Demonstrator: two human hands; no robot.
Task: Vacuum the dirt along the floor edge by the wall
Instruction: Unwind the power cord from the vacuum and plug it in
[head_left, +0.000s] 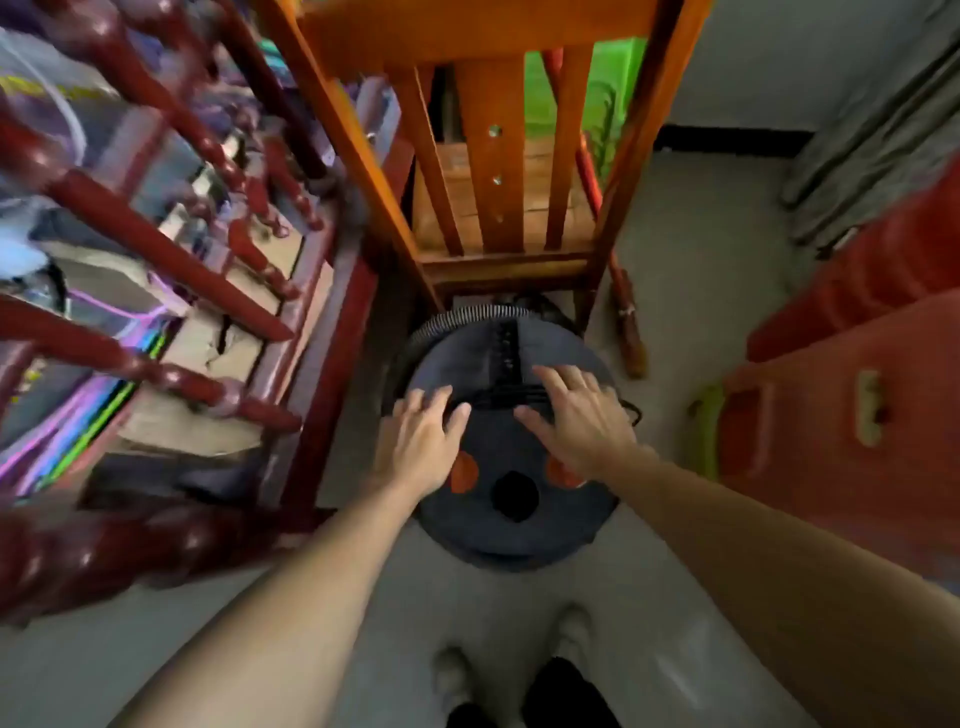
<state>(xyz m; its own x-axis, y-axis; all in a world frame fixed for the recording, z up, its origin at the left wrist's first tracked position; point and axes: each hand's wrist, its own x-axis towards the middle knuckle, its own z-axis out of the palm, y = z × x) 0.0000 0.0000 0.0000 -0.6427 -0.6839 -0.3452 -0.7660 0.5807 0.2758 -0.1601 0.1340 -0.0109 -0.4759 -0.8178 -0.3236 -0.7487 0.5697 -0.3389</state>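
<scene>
A round dark grey canister vacuum (511, 525) stands on the pale floor in front of my feet, partly tucked under an orange wooden chair (493, 171). It has two orange buttons, a black hose port and a black handle across its top. A ribbed hose (467, 314) curls round its far rim. My left hand (421, 441) hovers at the vacuum's left side with fingers spread. My right hand (582, 415) is over the handle's right end, fingers straight. Neither hand grips anything. The view is blurred.
A dark red wooden frame with turned spindles (171, 291) crowds the left. Red plastic stools (857, 415) stand at the right. A broom handle (628, 332) leans by the chair leg. A white wall with black skirting (737, 140) lies beyond.
</scene>
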